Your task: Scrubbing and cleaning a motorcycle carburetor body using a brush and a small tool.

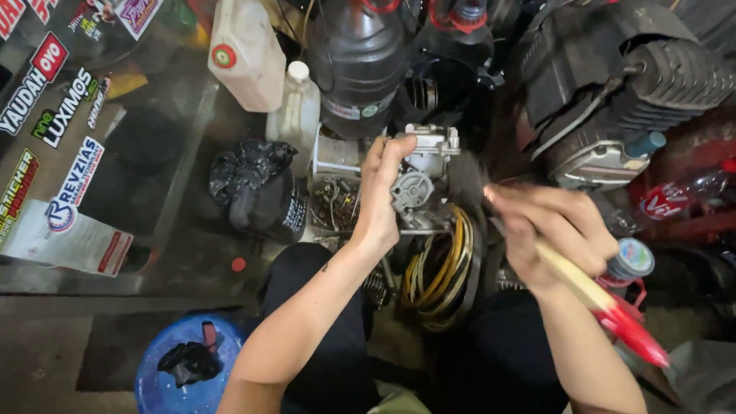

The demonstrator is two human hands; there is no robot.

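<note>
My left hand (379, 195) grips a grey metal carburettor (422, 176), holding it up in front of me with the fingers wrapped over its left side. In my right hand (548, 234) is a paintbrush (590, 295) with a cream and red handle. Its dark bristles (465, 178) touch the right side of the carburettor and look blurred.
Below the carburettor lie a coil of yellow and black cable (445, 272) and a box of small metal parts (335, 203). White jugs (247, 54), a dark bottle (356, 65) and a black engine (613, 92) stand behind. A glass cabinet with stickers (92, 153) is on the left, a blue lid (180, 368) below it.
</note>
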